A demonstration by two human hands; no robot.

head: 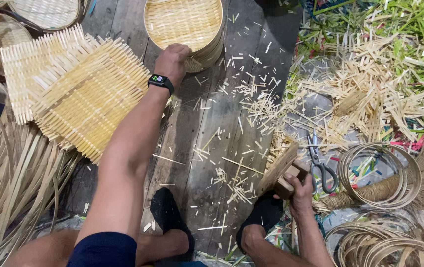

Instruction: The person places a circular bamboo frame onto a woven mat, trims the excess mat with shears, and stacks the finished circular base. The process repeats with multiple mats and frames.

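My left hand (172, 60), with a black watch on the wrist, reaches forward and grips the near rim of a stack of round woven bamboo trays (185, 22) on the wooden floor. My right hand (301, 190) is closed on the block handle of a round wooden tool (279, 168), held tilted just above the floor near my right foot. My two feet in black socks (170, 217) rest on the planks below.
Square woven bamboo mats (73, 86) lie piled at left over long bamboo strips (9, 183). Scissors (320, 163), bamboo hoops (380, 173) and a broom (419, 173) lie at right. Cut splints and green offcuts (370, 74) cover the right side. More round trays (44, 12) sit top left.
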